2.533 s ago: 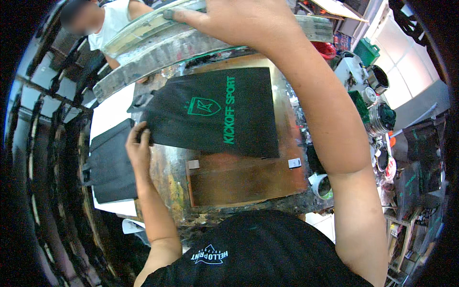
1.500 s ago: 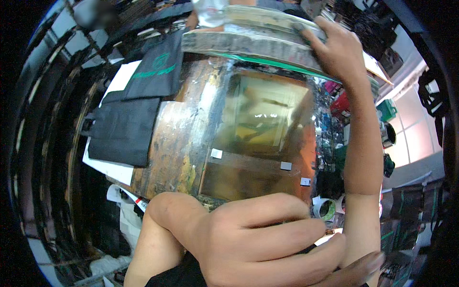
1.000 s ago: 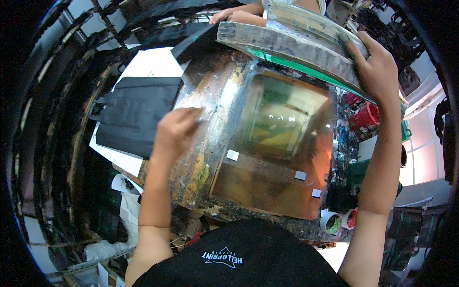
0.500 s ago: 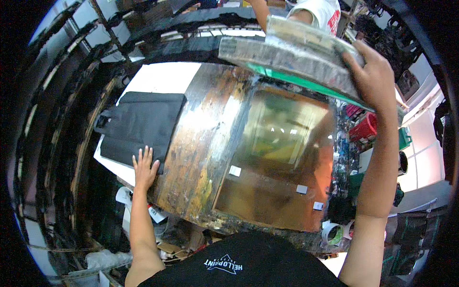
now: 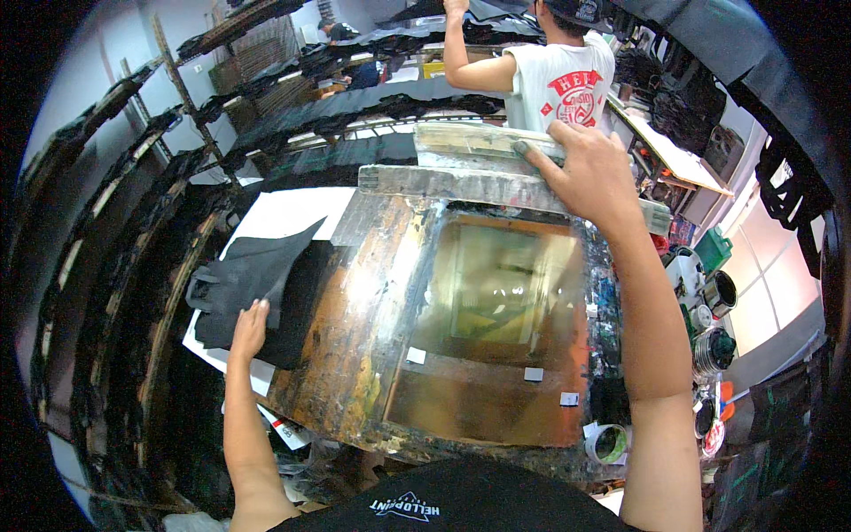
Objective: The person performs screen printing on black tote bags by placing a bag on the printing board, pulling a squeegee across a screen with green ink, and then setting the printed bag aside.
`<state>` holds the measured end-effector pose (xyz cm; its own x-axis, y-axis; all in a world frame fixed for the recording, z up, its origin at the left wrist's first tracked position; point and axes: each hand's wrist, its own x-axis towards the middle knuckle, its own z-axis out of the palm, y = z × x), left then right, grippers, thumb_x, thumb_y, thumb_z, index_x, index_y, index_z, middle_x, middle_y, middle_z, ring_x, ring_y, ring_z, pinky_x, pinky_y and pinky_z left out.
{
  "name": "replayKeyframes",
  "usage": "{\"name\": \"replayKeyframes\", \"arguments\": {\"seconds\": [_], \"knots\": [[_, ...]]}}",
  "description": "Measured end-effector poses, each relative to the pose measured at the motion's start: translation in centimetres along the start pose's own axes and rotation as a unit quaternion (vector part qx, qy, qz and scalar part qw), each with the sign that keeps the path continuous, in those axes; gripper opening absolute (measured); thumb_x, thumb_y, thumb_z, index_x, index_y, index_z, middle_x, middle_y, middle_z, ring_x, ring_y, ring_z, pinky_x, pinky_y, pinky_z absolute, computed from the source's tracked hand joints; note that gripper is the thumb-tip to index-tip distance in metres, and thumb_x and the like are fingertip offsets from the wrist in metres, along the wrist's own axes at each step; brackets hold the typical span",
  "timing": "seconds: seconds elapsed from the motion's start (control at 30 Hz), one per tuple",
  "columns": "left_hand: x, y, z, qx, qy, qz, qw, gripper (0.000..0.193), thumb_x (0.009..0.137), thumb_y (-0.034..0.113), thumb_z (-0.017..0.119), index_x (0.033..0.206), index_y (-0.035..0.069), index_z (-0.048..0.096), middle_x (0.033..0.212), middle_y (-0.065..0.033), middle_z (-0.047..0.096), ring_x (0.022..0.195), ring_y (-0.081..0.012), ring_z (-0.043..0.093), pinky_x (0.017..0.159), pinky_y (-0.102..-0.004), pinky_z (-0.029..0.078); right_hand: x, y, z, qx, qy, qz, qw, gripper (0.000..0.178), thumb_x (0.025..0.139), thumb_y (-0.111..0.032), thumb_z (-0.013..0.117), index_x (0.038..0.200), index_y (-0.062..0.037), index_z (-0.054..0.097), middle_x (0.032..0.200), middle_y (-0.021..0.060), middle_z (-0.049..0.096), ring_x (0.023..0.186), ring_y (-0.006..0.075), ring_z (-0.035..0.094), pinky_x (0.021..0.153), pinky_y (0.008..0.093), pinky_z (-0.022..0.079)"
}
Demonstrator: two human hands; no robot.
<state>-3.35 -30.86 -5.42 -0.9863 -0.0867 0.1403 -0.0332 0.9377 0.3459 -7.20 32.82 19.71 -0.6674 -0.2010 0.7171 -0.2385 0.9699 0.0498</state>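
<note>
My left hand is closed on the near edge of a black fabric bag with a loop handle. The bag's far right corner is raised and folded over, with more black material beneath. My right hand grips the end of a squeegee, which has a pale wooden back. Below the squeegee lies the grey, worn edge of a printing screen frame, seen almost edge-on above the table; my palm and wrist cross over it. How far my fingers reach round behind the squeegee is hidden.
A glossy panel with white tabs is set on the stained wooden table. White sheets lie under the bag. A tape roll is near the front edge; cans stand right. A co-worker stands beyond; drying racks line the left.
My left hand has gone from lying spread on the flat bag to gripping it, and the bag's edge has lifted. The frame's green underside no longer shows. The view has tilted up.
</note>
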Motion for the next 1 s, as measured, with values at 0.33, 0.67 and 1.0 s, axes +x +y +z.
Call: {"name": "replayKeyframes", "arguments": {"seconds": [0.33,0.67,1.0], "knots": [[-2.9,27.9,17.4,0.046,-0.226,0.204,0.952,0.057,0.114,0.047,0.030,0.161,0.019,0.044,0.172,-0.0117,0.032,0.158,-0.0411,0.027,0.117,-0.0809,0.015,0.0,0.5,1.0,-0.009,-0.013,0.010,1.000,0.056,0.096,-0.056,0.063,0.117,-0.0057,0.075,0.105,0.0243,0.075,0.103,0.0398,0.071,0.089,0.0528,0.050],[-1.9,39.5,27.1,0.028,-0.137,0.442,0.886,0.054,0.113,0.040,0.038,0.164,0.025,0.039,0.175,-0.0080,0.026,0.161,-0.0422,0.018,0.119,-0.0811,0.006,1.7,0.3,-1.2,0.046,-0.178,0.035,0.982,0.067,0.107,-0.066,0.041,0.096,-0.0043,0.065,0.079,0.0042,0.061,0.070,0.0142,0.056,0.059,0.0297,0.047],[-7.7,46.4,29.2,-0.016,-0.101,0.445,0.889,0.053,0.110,0.037,0.044,0.161,0.026,0.044,0.173,-0.0087,0.030,0.161,-0.0403,0.020,0.120,-0.0799,0.004,1.4,0.7,-1.5,0.064,-0.133,0.017,0.989,0.068,0.107,-0.067,0.040,0.086,-0.0071,0.064,0.073,0.0008,0.056,0.063,0.0121,0.046,0.053,0.0301,0.039]]}}
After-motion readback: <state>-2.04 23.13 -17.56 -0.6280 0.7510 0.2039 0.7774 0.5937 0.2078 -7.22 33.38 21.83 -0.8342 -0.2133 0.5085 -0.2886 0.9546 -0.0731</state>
